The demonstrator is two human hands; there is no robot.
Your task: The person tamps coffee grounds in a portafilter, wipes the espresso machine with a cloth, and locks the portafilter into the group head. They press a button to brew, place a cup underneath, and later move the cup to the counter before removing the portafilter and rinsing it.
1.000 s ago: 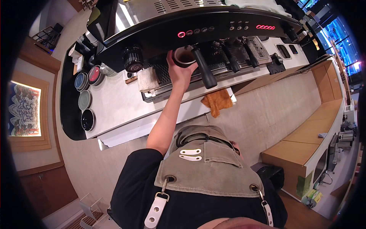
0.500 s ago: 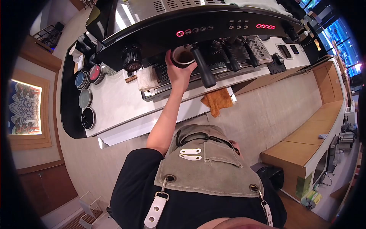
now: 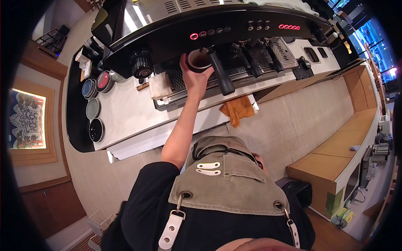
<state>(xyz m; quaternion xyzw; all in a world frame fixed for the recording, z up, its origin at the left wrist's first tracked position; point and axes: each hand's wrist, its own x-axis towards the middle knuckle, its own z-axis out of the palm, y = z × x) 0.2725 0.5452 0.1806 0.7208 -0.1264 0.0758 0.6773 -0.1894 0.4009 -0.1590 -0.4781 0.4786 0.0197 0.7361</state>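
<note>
My left hand (image 3: 195, 81) is wrapped round a cup (image 3: 200, 60) under the front of the black espresso machine (image 3: 167, 44). The cup has a pale rim and brown liquid inside. Just right of the cup, a portafilter (image 3: 222, 75) is fitted in the machine, its black handle pointing toward me. Beneath the cup lies the black drip grate (image 3: 177, 79). Only a sliver of my right hand (image 3: 259, 159) shows beside the apron (image 3: 226, 175); its fingers are hidden.
A white cloth (image 3: 160, 85) lies at the grate's left end. An orange cloth (image 3: 238, 110) hangs over the counter edge. Several stacked plates and saucers (image 3: 93, 108) stand on the left of the counter (image 3: 121, 108). More portafilters (image 3: 253, 65) sit farther right along the machine.
The view has shifted slightly. My left hand keeps its hold on the cup, which appears tilted a little differently; its contents look browner and fuller.
</note>
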